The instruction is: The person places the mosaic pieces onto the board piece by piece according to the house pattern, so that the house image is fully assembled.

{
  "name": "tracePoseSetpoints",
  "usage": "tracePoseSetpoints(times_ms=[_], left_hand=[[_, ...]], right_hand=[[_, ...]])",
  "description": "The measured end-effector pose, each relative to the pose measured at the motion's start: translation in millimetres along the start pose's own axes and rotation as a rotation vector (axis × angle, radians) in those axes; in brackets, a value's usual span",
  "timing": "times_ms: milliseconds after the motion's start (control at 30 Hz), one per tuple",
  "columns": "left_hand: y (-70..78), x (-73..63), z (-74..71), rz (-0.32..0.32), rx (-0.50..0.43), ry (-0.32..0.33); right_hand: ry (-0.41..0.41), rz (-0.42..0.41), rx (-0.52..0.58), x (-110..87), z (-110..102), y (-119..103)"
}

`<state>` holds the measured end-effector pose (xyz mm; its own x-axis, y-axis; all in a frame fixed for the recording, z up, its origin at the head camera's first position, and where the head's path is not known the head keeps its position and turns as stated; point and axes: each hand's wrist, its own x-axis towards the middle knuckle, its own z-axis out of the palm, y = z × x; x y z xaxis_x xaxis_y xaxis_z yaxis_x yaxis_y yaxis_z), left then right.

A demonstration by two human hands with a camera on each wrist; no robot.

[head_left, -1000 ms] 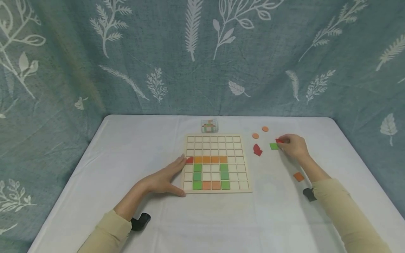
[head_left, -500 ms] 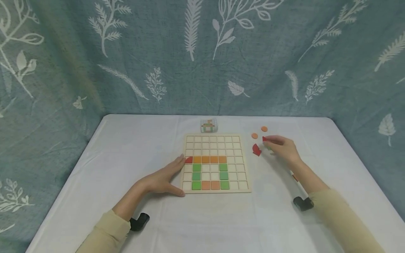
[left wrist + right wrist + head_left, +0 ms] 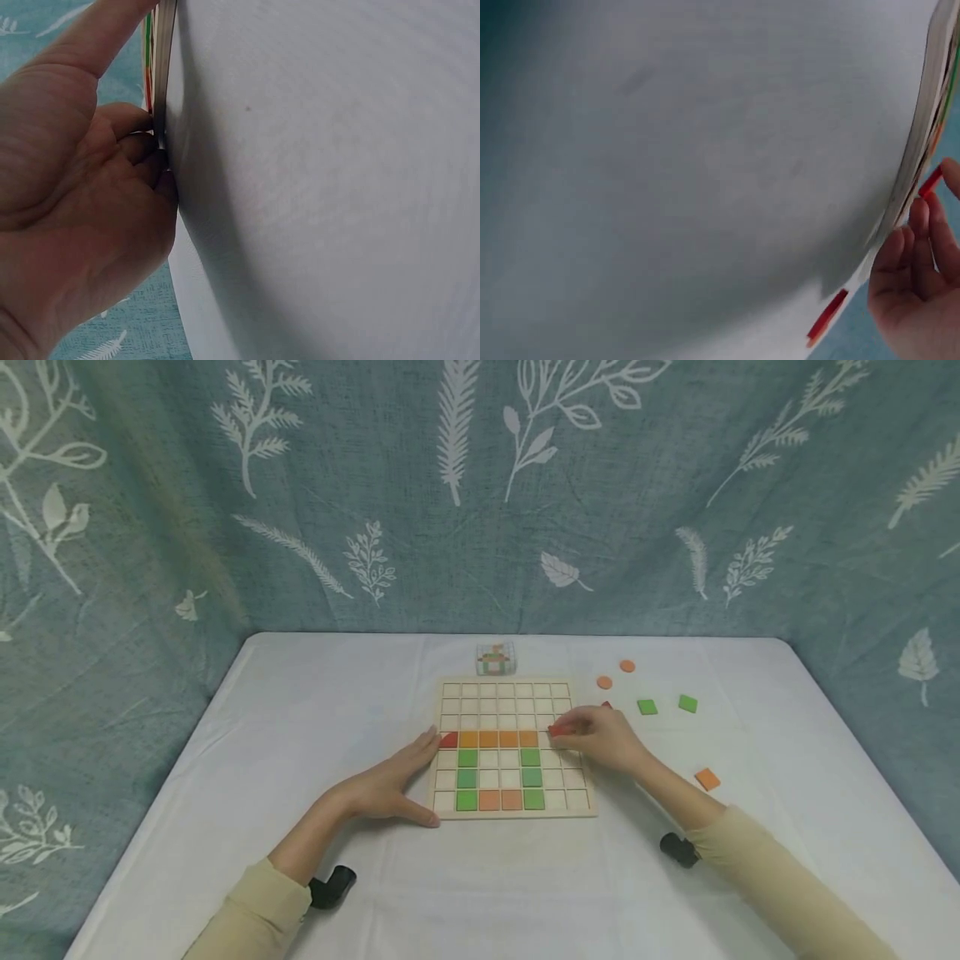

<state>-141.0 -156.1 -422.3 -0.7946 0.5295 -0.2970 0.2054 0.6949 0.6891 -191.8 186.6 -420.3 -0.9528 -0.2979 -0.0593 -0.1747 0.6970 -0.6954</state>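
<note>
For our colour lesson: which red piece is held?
The red piece pinched by the right hand; a red tile lies in the board's leftmost column, a red tip shows beyond the hand.

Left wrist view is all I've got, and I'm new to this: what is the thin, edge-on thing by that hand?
Observer: From the head view, it is a pale board marked with a grid, partly filled with colored pieces.
Visitor: And where is the other hand?
Observer: The right hand is at the board's right side, pinching a red piece.
Visitor: Is anything lying off the board?
Observer: Yes; for one, a loose orange square lies to the right of it.
</note>
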Motion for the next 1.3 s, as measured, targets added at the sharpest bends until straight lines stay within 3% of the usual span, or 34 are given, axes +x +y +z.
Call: tracePoseSetpoints(times_ms=[167, 433, 733, 1033, 1300], left_hand=[[0.5, -0.4, 0.8, -0.005, -0.001, 0.001], [-1.6, -0.7, 0.6, -0.001, 0.01, 0.008], [-3.6, -0.3, 0.4, 0.008, 0.003, 0.001], [-2.1, -0.9, -1.0, 0.021, -0.012, -0.002], [-2.7, -0.2, -1.4, 0.016, -0.012, -0.008]], right_hand=[[0.007, -0.075, -0.047, 2.7, 7.3, -4.8], [0.027, -0.113, -0.098, 1.8, 11.4, -9.3], [-0.043, -0.076, -0.003, -5.8, 4.4, -3.3], [0.045, 0.097, 0.101, -12.7, -14.2, 10.7], [0.136, 0.218, 0.086, -22.9, -47.5, 41.1]])
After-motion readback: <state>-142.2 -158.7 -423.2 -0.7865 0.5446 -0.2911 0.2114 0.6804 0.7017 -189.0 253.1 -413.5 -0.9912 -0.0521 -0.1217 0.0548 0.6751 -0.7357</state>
